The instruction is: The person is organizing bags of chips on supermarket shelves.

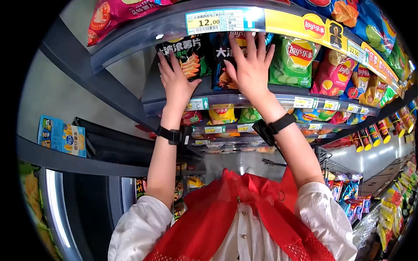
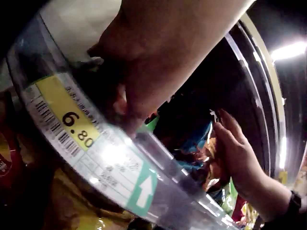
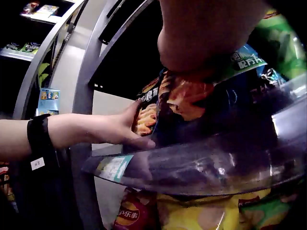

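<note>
My left hand point(image 1: 177, 82) lies with extended fingers against the left side of a black chip bag point(image 1: 191, 61) that has a wavy-chip picture. In the right wrist view, the left thumb points along the shelf's front edge, beside the bag. My right hand point(image 1: 251, 71) spreads its fingers over the front of a dark blue chip bag point(image 1: 223, 78), covering much of its print. The two bags stand side by side on the shelf point(image 1: 204, 90). Immediately right of the right hand stands a green Lay's bag point(image 1: 296, 61).
An upper shelf edge with a 12.00 price label point(image 1: 203, 21) overhangs the bags. A clear front strip point(image 3: 211, 167) runs along the shelf. Further right are pink Lay's bags point(image 1: 333, 74); yellow bags point(image 1: 222, 115) sit below. A blue box point(image 1: 62, 135) stands on the left shelving.
</note>
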Motion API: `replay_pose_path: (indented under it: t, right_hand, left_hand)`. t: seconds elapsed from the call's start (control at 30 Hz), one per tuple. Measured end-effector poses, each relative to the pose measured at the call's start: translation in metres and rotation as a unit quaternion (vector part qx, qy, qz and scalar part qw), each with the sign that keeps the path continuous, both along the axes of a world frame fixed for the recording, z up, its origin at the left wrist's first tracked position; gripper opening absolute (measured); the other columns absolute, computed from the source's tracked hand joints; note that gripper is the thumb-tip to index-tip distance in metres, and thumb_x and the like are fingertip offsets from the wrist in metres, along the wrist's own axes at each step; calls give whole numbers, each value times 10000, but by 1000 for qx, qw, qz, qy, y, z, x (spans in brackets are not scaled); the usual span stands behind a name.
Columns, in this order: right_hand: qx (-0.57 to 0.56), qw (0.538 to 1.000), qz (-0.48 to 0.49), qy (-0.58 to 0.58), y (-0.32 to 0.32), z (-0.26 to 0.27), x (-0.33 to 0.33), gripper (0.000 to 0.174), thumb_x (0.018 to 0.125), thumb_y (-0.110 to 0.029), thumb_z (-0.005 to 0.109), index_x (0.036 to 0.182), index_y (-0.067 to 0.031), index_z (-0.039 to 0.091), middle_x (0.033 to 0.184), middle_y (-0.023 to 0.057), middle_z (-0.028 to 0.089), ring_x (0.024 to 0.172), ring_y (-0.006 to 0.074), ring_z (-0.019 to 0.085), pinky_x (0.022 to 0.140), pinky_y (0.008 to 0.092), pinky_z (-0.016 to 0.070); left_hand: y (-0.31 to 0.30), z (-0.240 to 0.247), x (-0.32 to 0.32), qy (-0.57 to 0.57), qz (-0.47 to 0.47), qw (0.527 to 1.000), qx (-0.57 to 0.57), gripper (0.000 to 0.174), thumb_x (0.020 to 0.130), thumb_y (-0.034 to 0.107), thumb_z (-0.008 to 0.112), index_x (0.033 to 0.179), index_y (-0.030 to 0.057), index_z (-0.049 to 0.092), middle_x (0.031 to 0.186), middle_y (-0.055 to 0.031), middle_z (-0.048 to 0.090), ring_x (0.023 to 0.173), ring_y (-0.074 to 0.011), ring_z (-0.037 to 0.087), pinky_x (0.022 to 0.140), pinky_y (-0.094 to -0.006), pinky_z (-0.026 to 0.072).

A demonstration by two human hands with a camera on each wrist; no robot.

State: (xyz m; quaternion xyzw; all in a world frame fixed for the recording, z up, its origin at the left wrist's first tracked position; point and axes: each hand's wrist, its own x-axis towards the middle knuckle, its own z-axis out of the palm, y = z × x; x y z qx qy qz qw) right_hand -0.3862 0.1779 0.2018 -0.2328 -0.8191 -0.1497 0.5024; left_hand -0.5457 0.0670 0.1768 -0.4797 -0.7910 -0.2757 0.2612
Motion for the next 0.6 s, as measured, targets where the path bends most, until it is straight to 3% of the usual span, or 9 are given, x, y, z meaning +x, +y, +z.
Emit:
replay_pose_path:
  t: [0.1, 0.2, 0.23, 0.33, 0.4, 0.47, 0.5, 0.53, 0.6]
  right_hand:
    - [-10, 1000, -15, -9, 0, -1, -2, 580, 773, -333, 591, 1306, -203, 402, 1350, 145, 318, 1235, 406, 272, 946, 628, 221]
    - [-17, 1000, -20, -10, 5, -3, -6, 602, 751, -348, 612, 1298, -207, 404, 1371, 129, 298, 1258, 390, 241, 968, 609, 214]
    - [-15, 1000, -20, -8, 5, -2, -6, 602, 751, -348, 612, 1298, -207, 404, 1371, 129, 298, 1258, 390, 241, 968, 609, 214]
    - [-14, 999, -25, -14, 2, 1, -5, 606, 759, -344, 605, 1307, -192, 395, 1378, 133, 289, 1264, 391, 234, 987, 582, 207]
    - [-33, 999, -11, 8, -2, 1, -3, 615, 764, -343, 600, 1315, -174, 385, 1376, 143, 287, 1265, 396, 234, 989, 576, 209]
    - [-26, 999, -13, -18, 1, -1, -3, 632, 764, -343, 602, 1320, -147, 376, 1369, 166, 286, 1262, 405, 235, 997, 558, 217]
    - [-31, 1000, -2, -6, 1, -2, -3, 638, 761, -340, 605, 1322, -146, 371, 1368, 174, 284, 1263, 404, 235, 1001, 547, 221]
    - [-33, 999, 6, 8, 1, 0, -2, 644, 759, -337, 607, 1325, -144, 367, 1367, 182, 281, 1264, 403, 235, 1004, 537, 226]
    - [-22, 1000, -6, 1, 0, 1, -1, 668, 755, -328, 610, 1328, -102, 351, 1363, 202, 281, 1268, 402, 234, 1011, 529, 225]
  left_hand:
    - [10, -10, -16, 37, -28, 999, 18, 1048, 588, 268, 800, 1373, 28, 148, 1397, -274, 87, 1193, -500, 263, 957, -532, 311]
    - [19, -9, -14, 46, 2, 999, -6, 1052, 599, 266, 792, 1360, -14, 122, 1371, -318, 91, 1180, -496, 266, 965, -493, 316]
    - [22, -8, -12, 25, -17, 999, 23, 1052, 600, 300, 790, 1380, 37, 135, 1404, -265, 79, 1212, -495, 237, 955, -549, 301]
    - [19, -5, -6, 40, 45, 998, -22, 1066, 599, 327, 787, 1384, 42, 126, 1416, -247, 71, 1228, -501, 213, 948, -590, 275]
    - [18, -3, -5, 19, 35, 999, -22, 1058, 604, 372, 775, 1383, 37, 142, 1422, -236, 76, 1260, -491, 164, 959, -619, 221]
    - [11, 0, 6, 75, 11, 997, 31, 1015, 627, 407, 750, 1374, 27, 177, 1417, -241, 98, 1281, -468, 135, 988, -610, 170]
    - [10, 3, 12, 81, -20, 995, 51, 924, 690, 406, 701, 1364, 17, 204, 1414, -244, 115, 1300, -437, 112, 1013, -591, 126]
    - [8, 8, 27, 86, -90, 988, 91, 817, 752, 351, 651, 1356, 12, 217, 1411, -248, 123, 1305, -419, 121, 1024, -573, 122]
    - [7, 10, 37, 80, -147, 978, 123, 747, 771, 294, 624, 1353, 33, 236, 1414, -232, 144, 1310, -398, 137, 1034, -558, 121]
